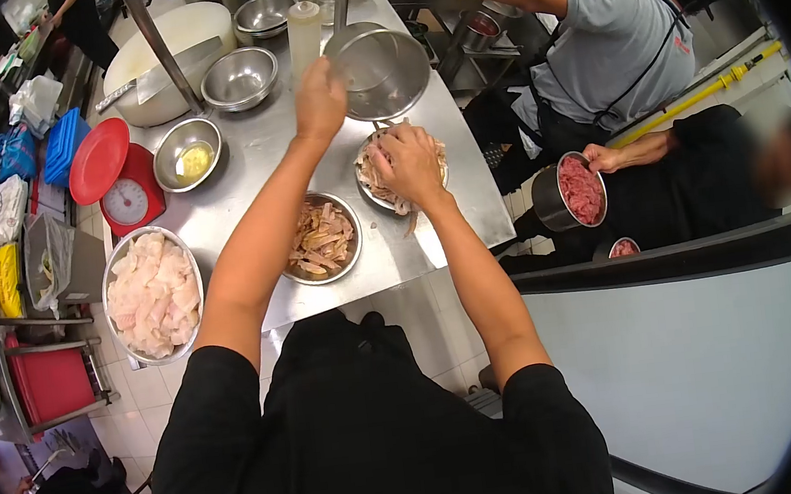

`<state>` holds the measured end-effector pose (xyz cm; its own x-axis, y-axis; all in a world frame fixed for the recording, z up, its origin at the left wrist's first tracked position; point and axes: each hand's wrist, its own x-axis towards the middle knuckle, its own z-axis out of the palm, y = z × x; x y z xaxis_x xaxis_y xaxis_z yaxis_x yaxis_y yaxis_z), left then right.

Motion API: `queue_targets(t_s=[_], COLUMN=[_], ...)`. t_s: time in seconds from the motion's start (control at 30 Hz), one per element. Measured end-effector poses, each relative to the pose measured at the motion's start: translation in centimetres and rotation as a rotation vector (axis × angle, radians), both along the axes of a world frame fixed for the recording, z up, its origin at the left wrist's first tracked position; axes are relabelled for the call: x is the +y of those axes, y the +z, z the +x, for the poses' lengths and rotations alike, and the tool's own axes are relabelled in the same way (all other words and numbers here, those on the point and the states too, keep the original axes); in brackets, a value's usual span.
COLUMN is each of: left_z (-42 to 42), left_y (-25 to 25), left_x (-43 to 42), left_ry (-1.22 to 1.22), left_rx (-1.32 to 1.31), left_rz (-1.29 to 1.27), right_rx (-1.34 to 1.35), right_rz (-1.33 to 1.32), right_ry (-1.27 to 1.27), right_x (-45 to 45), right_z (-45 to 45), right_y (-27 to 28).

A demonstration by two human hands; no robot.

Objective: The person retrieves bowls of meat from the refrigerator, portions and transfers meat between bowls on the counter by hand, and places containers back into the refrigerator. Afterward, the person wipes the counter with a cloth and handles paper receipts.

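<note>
My left hand (320, 101) is closed at the left rim of a deep metal bowl (382, 75), tipped so that its hollow shows. Just below it, my right hand (409, 163) curls its fingers over pale meat strips (377, 179) heaped in a round metal bowl (364, 193). A few strips hang over that bowl's front edge. Between my forearms stands another metal bowl (358, 247) full of browner, sauced meat strips (321, 238). Pale raw fillet pieces (156, 296) fill an oval bowl (108, 294) at the table's left edge.
A red scale (132, 202) and a bowl of yellow liquid (187, 155) stand left on the steel table (258, 179). Behind are a knife (160, 74) on a round cutting board (189, 26) and a squeeze bottle (304, 35). To the right, a person holds a pot of ground meat (581, 191).
</note>
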<state>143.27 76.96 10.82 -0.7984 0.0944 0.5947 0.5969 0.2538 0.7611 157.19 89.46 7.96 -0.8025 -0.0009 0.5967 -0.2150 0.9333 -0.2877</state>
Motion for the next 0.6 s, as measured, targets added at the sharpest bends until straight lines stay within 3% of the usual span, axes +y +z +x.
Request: queue_targets(t_s=[0.07,0.13,0.2,0.3,0.6], left_z=[-0.4,-0.7,-1.3,-1.7,-1.3], left_y=[0.2,1.1,0.8,0.2,-0.9], left_x=[-1.0,-2.4,-3.6,-5.1,-8.0], left_ry=[0.062,0.072,0.113,0.048,0.073], left_rx=[0.0,-0.189,-0.142,-0.377,-0.389], left_rz=[0.001,-0.019,0.02,0.169,0.164], right_rx=[-0.059,-0.112,-0.176,-0.259,-0.31], right_rz=[-0.003,-0.002,-0.016,-0.051,-0.107], right_ry=[0.006,0.015,0.036,0.012,-0.029], right_x=[0.0,0.1,0.4,0.6,0.4], right_z=[0.4,0.8,1.1,0.8,-0.3], right_y=[0.7,1.4,1.9,2.2,3.6])
